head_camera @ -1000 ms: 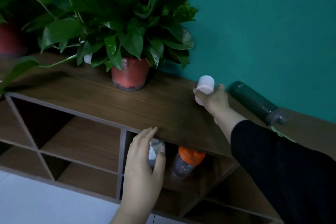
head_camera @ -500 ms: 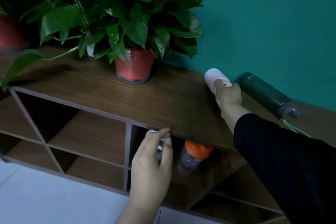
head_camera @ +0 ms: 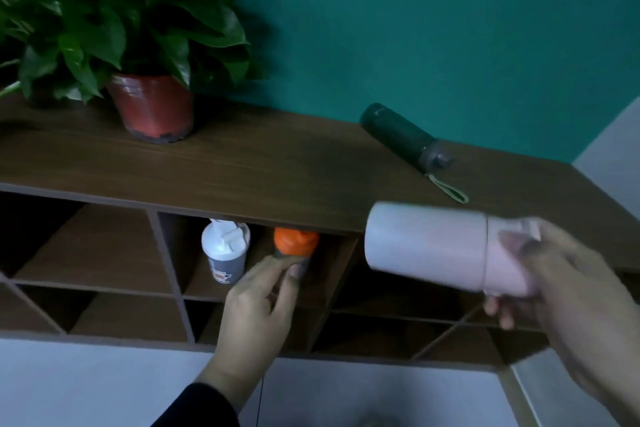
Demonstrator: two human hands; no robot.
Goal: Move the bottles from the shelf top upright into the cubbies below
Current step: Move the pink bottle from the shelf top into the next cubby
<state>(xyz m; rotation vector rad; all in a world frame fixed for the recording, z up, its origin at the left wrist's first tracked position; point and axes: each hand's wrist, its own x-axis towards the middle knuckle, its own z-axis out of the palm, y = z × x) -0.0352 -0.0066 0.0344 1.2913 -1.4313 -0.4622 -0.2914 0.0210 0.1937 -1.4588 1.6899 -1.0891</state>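
Observation:
My right hand (head_camera: 550,291) grips a pale pink bottle (head_camera: 429,246) by its cap end and holds it sideways in the air, in front of the shelf edge. A dark green bottle (head_camera: 403,135) with a strap loop lies on its side on the wooden shelf top (head_camera: 277,163) near the wall. In the upper cubby (head_camera: 343,263) a white-lidded grey bottle (head_camera: 225,251) and an orange-capped bottle (head_camera: 294,242) stand upright. My left hand (head_camera: 258,305) reaches to the orange-capped bottle, fingertips at its body; whether it grips is unclear.
A potted green plant in a red pot (head_camera: 152,107) stands on the shelf top at the left. Below are slanted-walled cubbies (head_camera: 93,246), several without anything in them. A teal wall (head_camera: 433,28) backs the shelf; pale floor (head_camera: 86,388) lies in front.
My right hand lifted the pink bottle off the shelf top and brought it forward and down. My left hand let go of the white-lidded bottle and moved right to the orange-capped one.

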